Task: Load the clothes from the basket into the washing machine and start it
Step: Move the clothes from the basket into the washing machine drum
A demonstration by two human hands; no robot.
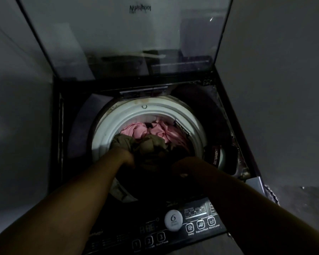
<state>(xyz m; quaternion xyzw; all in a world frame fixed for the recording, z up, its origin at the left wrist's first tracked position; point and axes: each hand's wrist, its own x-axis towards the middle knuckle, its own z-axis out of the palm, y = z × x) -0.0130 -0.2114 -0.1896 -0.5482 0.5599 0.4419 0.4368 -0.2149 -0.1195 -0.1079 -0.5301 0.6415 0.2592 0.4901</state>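
A top-loading washing machine (107, 129) stands open below me, its glass lid (129, 43) raised upright at the back. Inside the white drum ring lie pink clothes (162, 131) at the back and an olive-brown garment (145, 144) in front of them. Both my arms reach into the drum. My left hand (126, 157) is buried in the olive-brown garment at its left side. My right hand (182, 167) lies on the dark front part of the same pile. The light is dim, so the fingers of both hands are hard to make out. No basket is in view.
The control panel (173, 229) runs along the machine's front edge, with numbered buttons, a round white sticker and a dark display. A detergent compartment (221, 157) sits right of the drum. Grey walls close in on the left and right.
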